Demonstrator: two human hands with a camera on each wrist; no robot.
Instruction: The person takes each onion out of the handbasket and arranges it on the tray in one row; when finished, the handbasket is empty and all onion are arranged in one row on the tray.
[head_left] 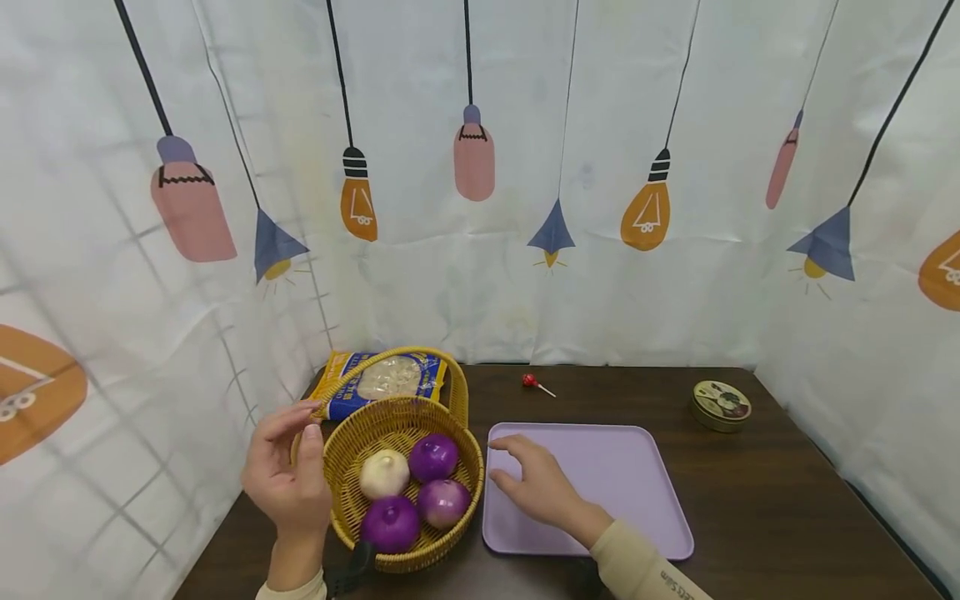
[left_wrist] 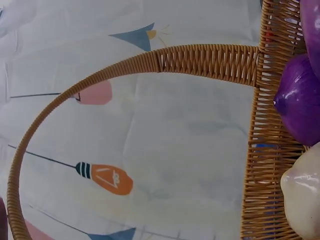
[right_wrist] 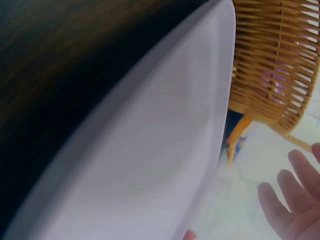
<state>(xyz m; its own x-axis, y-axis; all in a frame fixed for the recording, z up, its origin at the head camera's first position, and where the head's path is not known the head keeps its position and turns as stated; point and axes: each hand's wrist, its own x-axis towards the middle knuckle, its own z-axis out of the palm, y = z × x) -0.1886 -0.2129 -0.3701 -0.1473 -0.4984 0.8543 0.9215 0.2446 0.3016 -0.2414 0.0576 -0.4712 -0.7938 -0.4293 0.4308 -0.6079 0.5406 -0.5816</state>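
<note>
Where the white curtain (head_left: 420,308) hangs: behind the scene and along both sides, with a printed pattern.
Dark table (head_left: 780,492): bears everything below.
Lilac tray (head_left: 645,492): flat on the table, just right of the basket; its low lip would probably do little to stop a round thing dropped hard.
Woven basket (head_left: 343,492): upright on the table, left of the tray, its handle (head_left: 459,400) arching high; a one-sided pull on that arch could tip the whole load.
Packet (head_left: 393,379): yellow and blue, behind the basket; sliding the basket back could shove or crumple it.
Left hand (head_left: 288,467): at the handle's left side, fingers loosely bent; whether they clamp the handle or merely lie near it, I cannot tell. A partial hold could slip under weight.
Right hand (head_left: 536,479): over the tray's left part, thumb and fingers apart, holding nothing; a careless sweep leftward could knock the basket.
Round tin (head_left: 722,404): far right, well apart from both hands; little risk.
Purple onions (head_left: 391,523): three, inside the basket; smooth and likely to roll if it tilts.
Pale bulb (head_left: 385,474): beside them, likewise.
Lollipop (head_left: 530,380): behind the tray; a backward push could shift it.
</note>
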